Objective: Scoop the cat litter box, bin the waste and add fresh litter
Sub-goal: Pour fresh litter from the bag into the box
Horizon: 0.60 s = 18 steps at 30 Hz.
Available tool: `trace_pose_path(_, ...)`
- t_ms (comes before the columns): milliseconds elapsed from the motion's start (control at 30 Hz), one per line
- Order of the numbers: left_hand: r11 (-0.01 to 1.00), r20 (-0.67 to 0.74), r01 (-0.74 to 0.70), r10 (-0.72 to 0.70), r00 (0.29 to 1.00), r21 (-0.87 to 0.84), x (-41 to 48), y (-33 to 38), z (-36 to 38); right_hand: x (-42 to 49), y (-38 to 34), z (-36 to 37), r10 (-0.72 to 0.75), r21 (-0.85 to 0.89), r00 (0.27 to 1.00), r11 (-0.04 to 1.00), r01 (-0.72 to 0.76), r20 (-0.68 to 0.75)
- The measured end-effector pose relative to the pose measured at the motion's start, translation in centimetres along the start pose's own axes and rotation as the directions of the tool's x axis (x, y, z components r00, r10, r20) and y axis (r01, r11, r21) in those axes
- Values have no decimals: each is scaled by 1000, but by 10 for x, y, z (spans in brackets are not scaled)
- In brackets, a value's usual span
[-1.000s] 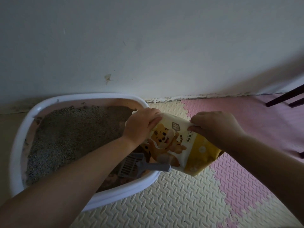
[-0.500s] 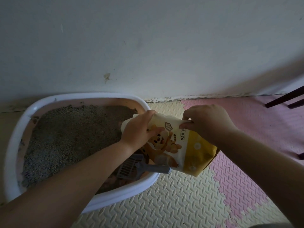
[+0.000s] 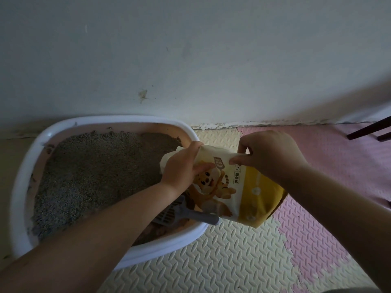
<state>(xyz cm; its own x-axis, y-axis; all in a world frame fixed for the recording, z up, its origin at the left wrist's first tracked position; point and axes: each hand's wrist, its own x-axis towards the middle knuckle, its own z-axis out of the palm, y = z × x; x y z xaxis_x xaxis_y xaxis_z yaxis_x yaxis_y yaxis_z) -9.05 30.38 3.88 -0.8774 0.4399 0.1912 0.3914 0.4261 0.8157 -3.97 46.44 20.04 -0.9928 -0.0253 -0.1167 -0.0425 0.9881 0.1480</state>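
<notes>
White-rimmed litter box (image 3: 27,166), grey scoop (image 3: 182,213), yellow-and-white cartoon-tiger bag (image 3: 243,191), cream-and-pink embossed mat (image 3: 222,261)

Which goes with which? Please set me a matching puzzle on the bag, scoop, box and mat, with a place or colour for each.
Things: 1 bag; 2 scoop; 3 box; 4 mat.
Clues: a cream and pink, on the floor; b gripped by left hand and right hand; c lying in the box, handle over its rim; d white rim, litter inside.
Pairs: 1-b; 2-c; 3-d; 4-a.
</notes>
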Motion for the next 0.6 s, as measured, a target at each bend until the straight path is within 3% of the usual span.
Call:
trace_pose_path(433,997,34,-76,75,997,16,6,12,-1,-14,18,7,54,16,998,998,-55,42)
trace_pose_path(600,967,3,-240,241,971,82,18,27,0,-29,38,14,107,-1,988,994,-107,115)
